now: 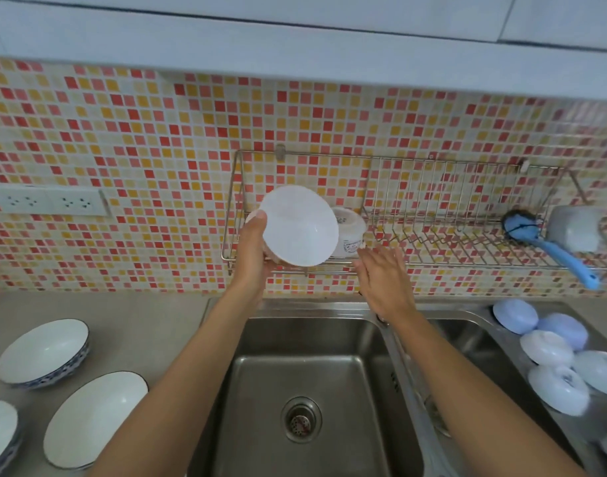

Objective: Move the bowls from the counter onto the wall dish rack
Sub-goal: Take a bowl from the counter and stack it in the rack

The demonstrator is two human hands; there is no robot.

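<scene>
1 white bowl (300, 226) is up at the left end of the wall dish rack (433, 215), tilted so we look into its hollow. Our left hand (252, 251) grips it: the thumb lies over the near-left rim, and the other fingers are hidden behind the bowl's wall. Just beyond the held bowl, on the side away from our thumb, 1 smaller white bowl (349, 232) already sits in the rack with its printed underside toward us.

Our right hand (384, 282) is spread flat and holds nothing; its fingertips reach close to that smaller bowl, though we cannot tell whether they touch it.

Well right of those fingertips, a blue brush (550, 246) lies on the rack beside a pale cup (575, 228). Below both wrists is the steel sink (305, 390). Far below and left of our left hand, 3 blue-rimmed bowls (43, 352) rest on the counter (129, 325). Low to the right of our right forearm, several upturned pale bowls (553, 349) lie clustered together.
</scene>
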